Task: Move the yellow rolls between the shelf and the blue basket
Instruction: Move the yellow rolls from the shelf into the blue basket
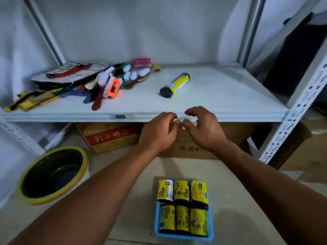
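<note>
One yellow roll (175,84) with black ends lies on its side on the white shelf (221,96), right of centre. Several more yellow rolls (182,207) fill the blue basket (156,220) on the floor below, in two rows. My left hand (159,133) and my right hand (203,128) hover side by side at the shelf's front edge, fingers loosely curled, fingertips nearly meeting. Neither hand holds a roll. Both hands are below and in front of the roll on the shelf.
A pile of brushes (113,84) and a flat striped item (69,72) occupy the shelf's left half. Under the shelf stand cardboard boxes (109,137). A yellow-rimmed black bowl (53,174) sits on the floor at left. A perforated white shelf post (290,119) rises at right.
</note>
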A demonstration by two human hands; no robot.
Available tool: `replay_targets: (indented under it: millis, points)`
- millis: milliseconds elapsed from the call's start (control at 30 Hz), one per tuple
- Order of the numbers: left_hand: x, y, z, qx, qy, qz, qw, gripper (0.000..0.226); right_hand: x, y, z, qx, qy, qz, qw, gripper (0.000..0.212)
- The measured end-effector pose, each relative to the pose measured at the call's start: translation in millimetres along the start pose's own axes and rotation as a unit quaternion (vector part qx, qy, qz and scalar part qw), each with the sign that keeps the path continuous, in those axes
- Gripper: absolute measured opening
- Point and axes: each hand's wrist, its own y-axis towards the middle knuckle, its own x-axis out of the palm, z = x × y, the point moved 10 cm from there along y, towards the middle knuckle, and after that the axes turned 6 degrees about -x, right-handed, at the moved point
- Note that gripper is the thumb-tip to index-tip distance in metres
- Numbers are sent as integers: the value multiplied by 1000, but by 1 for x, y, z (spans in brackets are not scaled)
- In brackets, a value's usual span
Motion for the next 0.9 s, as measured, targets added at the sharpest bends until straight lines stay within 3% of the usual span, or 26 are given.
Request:
replay_targets:
  millis: [100,200,333,500,600,667,733,800,833,900]
  points:
    - [-11,45,-17,-45,21,72,996,35,2,38,13,44,-2,17,999,35]
    - [11,94,-47,-126,81,56,987,52,18,57,41,81,-9,-3,997,37]
    - [45,141,-71,-182,87,2,979,70,20,53,56,36,-22,29,999,29]
    - [54,164,-66,-161,83,23,983,43,25,37,55,-20,34,13,999,22]
    - [44,154,-64,-191,-30,28,981,30,15,32,68,72,119,27,990,23]
    - [35,136,-57,-163,-133,9,978,27,2,26,79,179,250,66,949,16]
    - [14,107,-32,-47,-188,-6,981,45,-11,14,88,276,430,129,850,13]
    - [-9,63,-4,76,-176,-6,982,54,-18,-4,92,341,560,158,739,32]
    - [-18,40,7,118,-150,-1,982,55,-20,-14,92,357,595,154,704,45]
    - [-33,-1,19,168,-118,23,978,53,-20,-35,91,378,597,115,698,53]
